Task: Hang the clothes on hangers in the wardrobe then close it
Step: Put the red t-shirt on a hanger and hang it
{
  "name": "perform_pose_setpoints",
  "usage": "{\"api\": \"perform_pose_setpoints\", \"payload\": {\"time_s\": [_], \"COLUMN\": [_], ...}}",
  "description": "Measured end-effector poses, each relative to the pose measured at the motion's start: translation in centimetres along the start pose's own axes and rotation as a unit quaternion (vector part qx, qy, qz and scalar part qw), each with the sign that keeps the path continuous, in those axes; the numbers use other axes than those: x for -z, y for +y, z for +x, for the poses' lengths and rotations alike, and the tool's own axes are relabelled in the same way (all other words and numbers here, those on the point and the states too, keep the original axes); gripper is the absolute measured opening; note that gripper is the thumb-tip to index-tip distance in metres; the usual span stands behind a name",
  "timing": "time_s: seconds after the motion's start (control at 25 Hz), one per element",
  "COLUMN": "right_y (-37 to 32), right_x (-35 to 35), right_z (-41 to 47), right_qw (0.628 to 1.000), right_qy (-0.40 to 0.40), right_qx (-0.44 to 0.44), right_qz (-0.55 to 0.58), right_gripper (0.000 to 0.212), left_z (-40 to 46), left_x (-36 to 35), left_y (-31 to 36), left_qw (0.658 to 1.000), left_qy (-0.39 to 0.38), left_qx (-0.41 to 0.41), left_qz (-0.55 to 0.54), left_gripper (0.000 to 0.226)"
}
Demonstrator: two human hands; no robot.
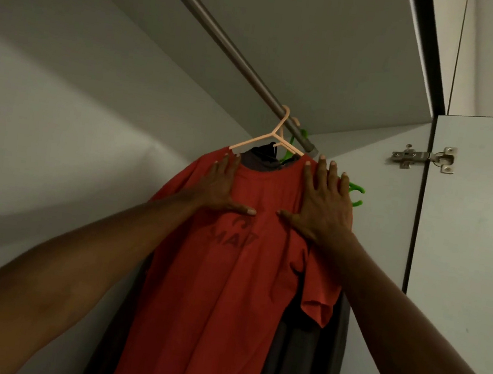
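Head view, looking up into an open wardrobe. One metal rail runs diagonally from upper left down to its end at the right side wall.

Hangers counted: one pale pink hanger hooked on the rail near its right end, plus green hanger parts visible behind and to the right of the clothes. How many green hangers there are, I cannot tell; a second pale hook may sit just behind the first.

Garments counted: two seen clearly. One red T-shirt hangs at the front on the pink hanger, dark lettering on its chest. One dark grey garment hangs directly behind it, its collar showing above the red neckline and its hem showing below the red sleeve at the right.

Hands: two, both bare. Left hand lies flat on the shirt's left shoulder area, fingers straight and close together, thumb out to the side. Right hand lies flat on the right shoulder area, fingers straight and slightly spread, thumb pointing toward the other thumb. Neither hand pinches cloth; the thumbs are near each other but apart.

One door stands open at right, with one metal hinge at its edge.
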State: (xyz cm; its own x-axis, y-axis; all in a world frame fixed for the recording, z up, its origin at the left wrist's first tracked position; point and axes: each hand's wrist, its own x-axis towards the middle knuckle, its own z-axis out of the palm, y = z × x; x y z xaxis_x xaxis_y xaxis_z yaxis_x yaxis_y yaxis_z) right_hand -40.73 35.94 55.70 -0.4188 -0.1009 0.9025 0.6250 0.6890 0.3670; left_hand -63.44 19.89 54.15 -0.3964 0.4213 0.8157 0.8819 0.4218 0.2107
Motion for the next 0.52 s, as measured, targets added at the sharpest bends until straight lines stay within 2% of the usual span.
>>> {"api": "perform_pose_setpoints", "payload": {"time_s": [0.2,0.36,0.44,0.52], "right_y": [1.0,0.7,0.4,-0.2], "right_x": [-0.7,-1.4,-1.7,-1.9], "right_z": [0.2,0.6,0.5,0.2], "right_qw": [1.0,1.0,1.0,1.0], "right_qy": [-0.012,-0.026,-0.019,0.003], "right_qx": [0.016,0.001,-0.001,-0.003], "right_qz": [-0.013,-0.016,-0.016,-0.014], "right_gripper": [0.125,0.124,0.123,0.122], "left_z": [2.2,2.7,2.8,2.6], "left_x": [-0.4,0.4,1.0,0.7], "left_y": [-0.8,-0.4,-0.2,-0.3], "left_qw": [1.0,0.993,0.988,0.989], "left_qy": [0.01,0.051,0.075,0.084], "left_qx": [-0.025,-0.096,-0.126,-0.118], "left_qz": [0.014,-0.038,-0.045,-0.026], "left_gripper": [0.155,0.145,0.139,0.141]}}
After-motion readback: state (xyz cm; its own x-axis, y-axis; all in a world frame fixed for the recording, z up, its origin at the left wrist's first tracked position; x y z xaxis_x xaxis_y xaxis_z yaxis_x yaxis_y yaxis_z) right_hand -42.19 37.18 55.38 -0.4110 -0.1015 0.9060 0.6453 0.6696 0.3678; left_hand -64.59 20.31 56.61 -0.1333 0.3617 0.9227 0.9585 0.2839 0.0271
